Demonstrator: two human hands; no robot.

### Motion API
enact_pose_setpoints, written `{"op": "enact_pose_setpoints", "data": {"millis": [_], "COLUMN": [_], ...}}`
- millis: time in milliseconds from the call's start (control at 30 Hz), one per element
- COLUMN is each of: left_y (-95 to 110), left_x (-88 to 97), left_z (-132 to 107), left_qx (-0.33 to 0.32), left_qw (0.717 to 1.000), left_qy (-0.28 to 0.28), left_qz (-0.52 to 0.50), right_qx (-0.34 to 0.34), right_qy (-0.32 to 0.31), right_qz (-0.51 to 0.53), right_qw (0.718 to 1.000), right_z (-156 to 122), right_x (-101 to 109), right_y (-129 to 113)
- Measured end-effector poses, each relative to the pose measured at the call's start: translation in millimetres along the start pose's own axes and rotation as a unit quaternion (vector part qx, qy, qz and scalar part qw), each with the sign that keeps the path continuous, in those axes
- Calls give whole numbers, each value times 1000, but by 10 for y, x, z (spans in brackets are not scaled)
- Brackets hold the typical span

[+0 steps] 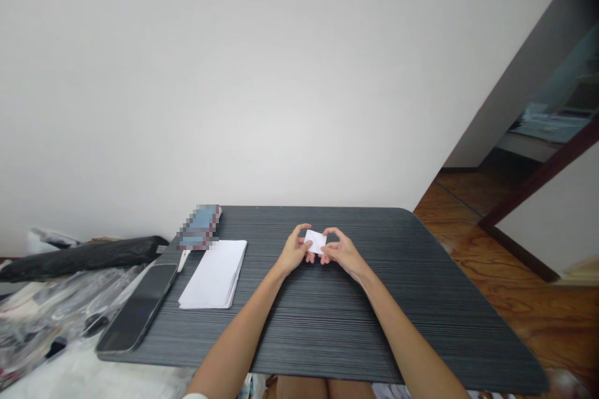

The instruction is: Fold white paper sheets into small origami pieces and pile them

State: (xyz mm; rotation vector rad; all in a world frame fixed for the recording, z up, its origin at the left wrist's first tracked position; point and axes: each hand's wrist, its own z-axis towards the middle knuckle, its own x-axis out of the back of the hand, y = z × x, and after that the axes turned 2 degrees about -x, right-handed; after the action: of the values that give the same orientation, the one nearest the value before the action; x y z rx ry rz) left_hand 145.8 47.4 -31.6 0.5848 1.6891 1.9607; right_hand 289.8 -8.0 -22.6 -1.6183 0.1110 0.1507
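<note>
A small folded piece of white paper [315,240] is held between my two hands over the middle of the dark table. My left hand [296,249] pinches its left side, the thumb on top and other fingers beneath. On the opposite side, my right hand [342,253] grips the lower right edge between thumb and fingers, with its index finger curled near the top corner. The paper looks roughly square, with faint fold lines. Some fingertips are hidden beneath it.
Left of my arms, a stack of white paper [215,275] lies on the dark table [421,312]. Beside it a black phone [139,307] rests at the left edge. A blurred-out blue item [200,227] sits behind the stack. Plastic-wrapped things [70,305] lie left of the table; a white wall [299,87] stands behind.
</note>
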Motion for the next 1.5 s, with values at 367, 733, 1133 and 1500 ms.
{"op": "enact_pose_setpoints", "data": {"millis": [367,733,1133,1500], "left_y": [84,44,33,-38], "left_x": [170,151,183,188], "left_z": [-123,-98,-147,-94], "left_qx": [-156,-179,-184,-145], "left_qw": [886,891,877,894], "left_qy": [-95,-92,-23,8], "left_qz": [426,407,443,425], "right_qx": [-53,200,233,190], "right_qy": [-27,8,37,57], "right_qz": [-141,-425,-475,-418], "right_qw": [988,883,848,887], "right_z": [-43,-83,-47,15], "right_x": [67,209,145,143], "right_y": [82,-18,84,114]}}
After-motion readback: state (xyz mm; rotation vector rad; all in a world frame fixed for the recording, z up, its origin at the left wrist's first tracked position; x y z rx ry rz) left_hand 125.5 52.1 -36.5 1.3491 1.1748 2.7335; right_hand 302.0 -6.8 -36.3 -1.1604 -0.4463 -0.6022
